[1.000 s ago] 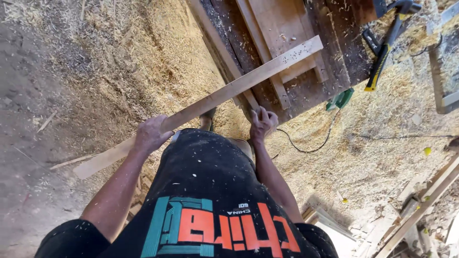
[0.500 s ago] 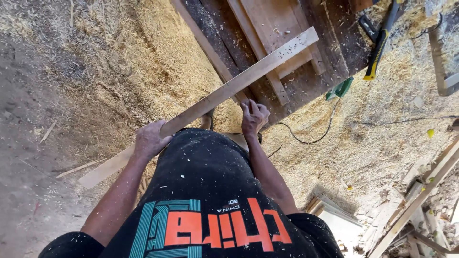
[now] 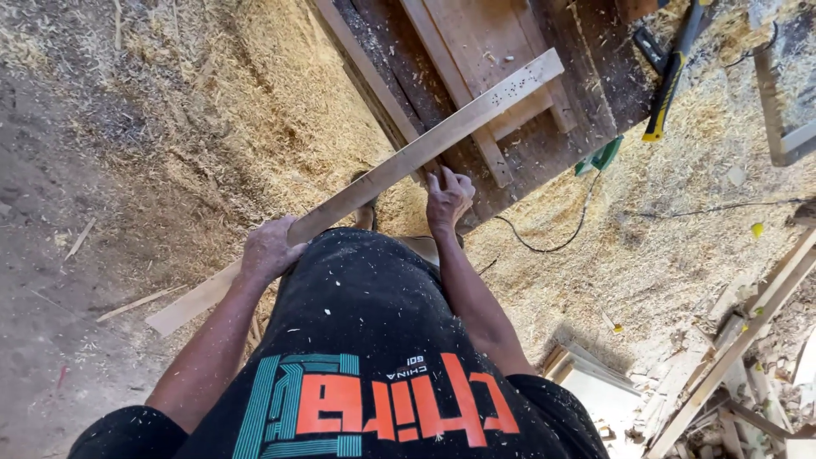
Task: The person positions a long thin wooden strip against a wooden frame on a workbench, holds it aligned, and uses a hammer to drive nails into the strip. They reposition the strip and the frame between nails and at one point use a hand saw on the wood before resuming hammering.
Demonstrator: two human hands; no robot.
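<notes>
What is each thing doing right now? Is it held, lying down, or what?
Plank: held slanted over the bench, in both hands.
Left hand: gripping the plank near its lower end.
Right hand: fingers on the plank's middle.
Bench: dusty, boards lying on it.
Axe: lying untouched.
Cable: loose on sawdust.

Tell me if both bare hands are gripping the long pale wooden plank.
Yes: the left hand and right hand each clasp the long pale wooden plank.
</notes>
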